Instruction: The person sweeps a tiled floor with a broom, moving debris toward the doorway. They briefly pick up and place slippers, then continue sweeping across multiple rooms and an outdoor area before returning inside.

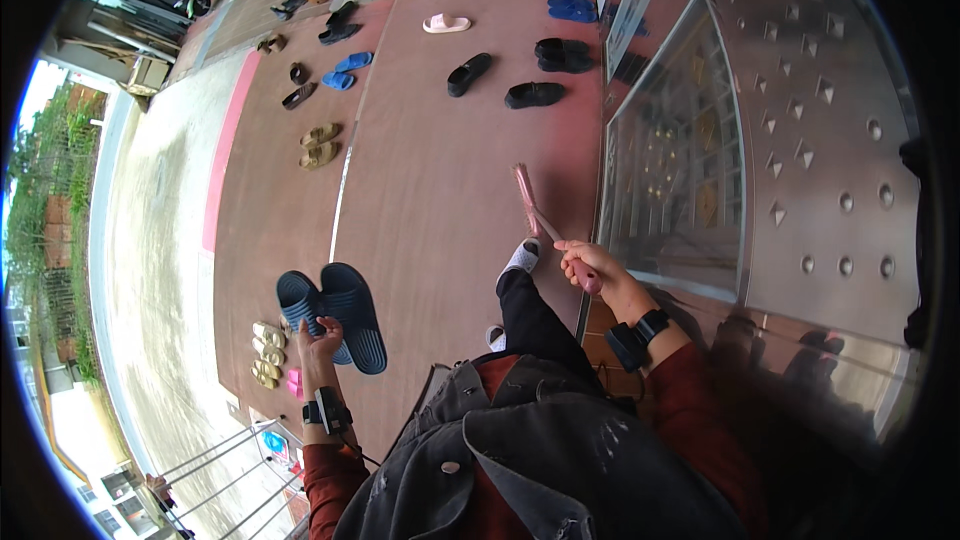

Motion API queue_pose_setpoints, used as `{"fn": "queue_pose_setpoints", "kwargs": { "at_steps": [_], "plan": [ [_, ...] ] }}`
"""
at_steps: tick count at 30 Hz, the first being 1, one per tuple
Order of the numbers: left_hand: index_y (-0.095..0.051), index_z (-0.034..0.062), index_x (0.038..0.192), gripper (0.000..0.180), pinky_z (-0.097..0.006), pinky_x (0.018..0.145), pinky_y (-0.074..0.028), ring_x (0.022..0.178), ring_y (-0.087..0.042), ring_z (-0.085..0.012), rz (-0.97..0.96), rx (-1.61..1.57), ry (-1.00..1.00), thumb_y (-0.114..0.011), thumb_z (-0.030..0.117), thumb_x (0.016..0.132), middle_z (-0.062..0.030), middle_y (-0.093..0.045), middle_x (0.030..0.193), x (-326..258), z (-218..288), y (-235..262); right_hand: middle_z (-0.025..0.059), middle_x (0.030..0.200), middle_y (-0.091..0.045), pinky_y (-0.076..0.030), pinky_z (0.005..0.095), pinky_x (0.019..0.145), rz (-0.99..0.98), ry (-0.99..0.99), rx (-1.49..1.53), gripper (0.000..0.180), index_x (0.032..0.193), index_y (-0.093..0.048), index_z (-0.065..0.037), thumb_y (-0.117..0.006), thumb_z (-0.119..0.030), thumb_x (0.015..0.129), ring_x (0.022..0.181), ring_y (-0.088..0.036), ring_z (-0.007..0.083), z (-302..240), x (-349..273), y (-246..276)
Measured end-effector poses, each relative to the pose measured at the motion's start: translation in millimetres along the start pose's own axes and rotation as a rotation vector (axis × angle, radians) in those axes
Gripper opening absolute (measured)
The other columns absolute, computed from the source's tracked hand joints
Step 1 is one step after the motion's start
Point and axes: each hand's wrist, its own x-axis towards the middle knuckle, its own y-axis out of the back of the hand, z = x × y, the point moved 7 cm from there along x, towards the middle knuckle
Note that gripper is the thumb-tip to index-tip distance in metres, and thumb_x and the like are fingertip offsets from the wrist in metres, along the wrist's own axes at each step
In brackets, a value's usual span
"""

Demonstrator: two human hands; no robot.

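My left hand (318,340) grips a pair of dark blue slippers (335,312), held together above the reddish floor at lower left. My right hand (590,265) is closed around the handle of a pink scrubbing brush (540,215), whose bristled head points up and away, close to the metal door. A black trouser leg and a white shoe (520,258) show between the two hands.
A studded metal door (800,140) with a glass panel fills the right side. Several pairs of slippers and shoes lie on the red floor (430,170) ahead, such as black ones (533,94) and pink ones (445,24). Small sandals (267,352) lie at lower left near a railing.
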Motion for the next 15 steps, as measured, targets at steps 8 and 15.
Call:
{"fn": "queue_pose_setpoints", "kwargs": {
  "at_steps": [8, 15],
  "plan": [
    [-0.036, 0.0073, 0.105, 0.049, -0.034, 0.061, -0.047, 0.064, -0.051, -0.0214, -0.161, 0.588, 0.266, -0.061, 0.038, 0.076, -0.0095, -0.050, 0.071, 55, -170, -140, 0.0086, 0.058, -0.051, -0.040, 0.0259, 0.035, 0.123, 0.029, 0.181, 0.045, 0.117, -0.040, 0.003, -0.048, -0.003, 0.073, 0.045, -0.050, 0.0155, -83, 46, 30],
    [-0.037, 0.0167, 0.103, 0.040, -0.037, 0.062, -0.047, 0.073, -0.052, -0.0241, -0.111, 0.858, 0.304, -0.063, 0.032, 0.077, -0.0146, -0.044, 0.091, 85, -309, -228, 0.0076, 0.062, -0.052, -0.044, 0.0272, 0.038, 0.151, -0.014, 0.137, 0.042, 0.115, -0.041, -0.001, -0.048, -0.003, 0.074, 0.047, -0.051, 0.0154, -114, 41, 60]
  ]
}}
